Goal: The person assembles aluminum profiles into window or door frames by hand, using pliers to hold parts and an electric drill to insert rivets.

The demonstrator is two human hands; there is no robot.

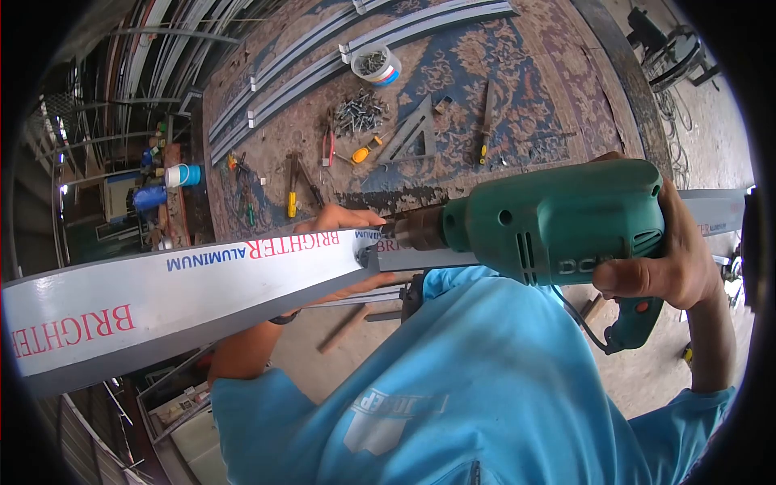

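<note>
A green power drill (558, 222) lies across the right half of the view, my right hand (667, 259) wrapped round its rear and handle. Its chuck (420, 229) points left at the end of a long aluminum profile (210, 283) with red and blue lettering. My left hand (347, 218) grips that profile near its end, with fingers above and below it. A second profile length (428, 259) runs rightward behind the drill. The drill's tip meets the profile close to the joint; the exact contact is too small to tell.
On the carpeted table (517, 97) are a tub of screws (377, 65), a screw pile (360, 113), a triangular square (412, 137), red-handled pliers (328, 145), a yellow-handled screwdriver (293, 194) and long profiles (420, 28). A stool (675, 61) stands at upper right.
</note>
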